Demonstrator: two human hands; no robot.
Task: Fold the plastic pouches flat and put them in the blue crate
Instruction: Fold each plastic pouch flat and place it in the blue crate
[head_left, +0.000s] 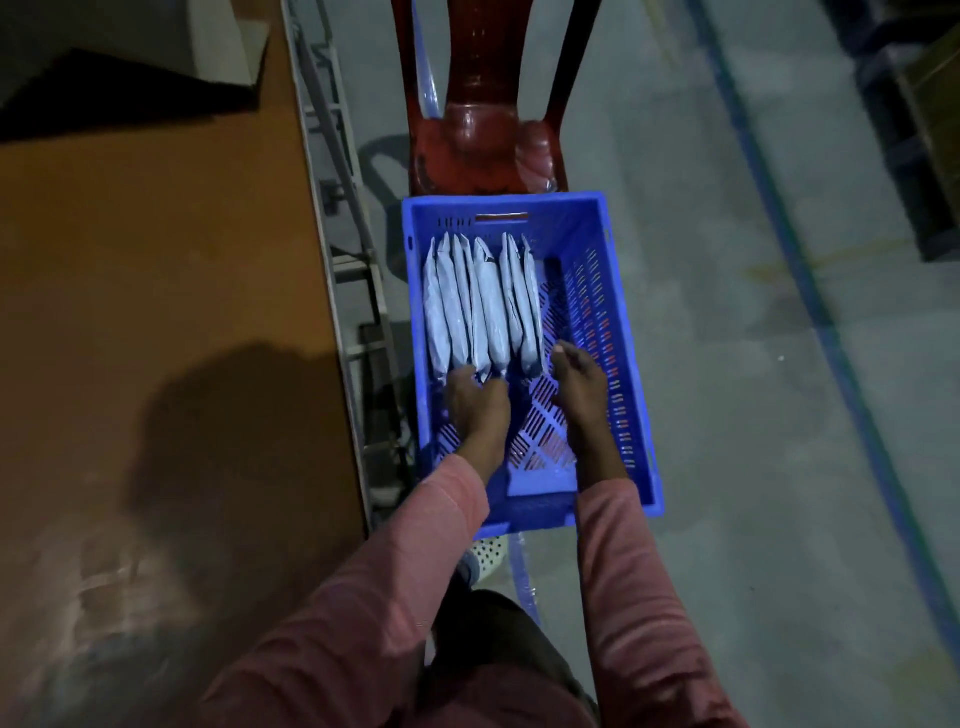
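A blue crate (631, 332) stands on the floor in front of me. Several folded grey plastic pouches (483, 301) stand on edge in a row along its left half. My left hand (475, 402) is inside the crate, its fingers curled round the near ends of the middle pouches. My right hand (579, 382) is inside too, with straight fingers lying against the near end of the rightmost pouch. The right half of the crate floor is bare perforated plastic.
A brown wooden table (156, 312) with a metal frame edge runs along the left. A dark red plastic chair (483, 119) stands just behind the crate. Grey concrete floor (779, 364) with a blue painted line spreads to the right.
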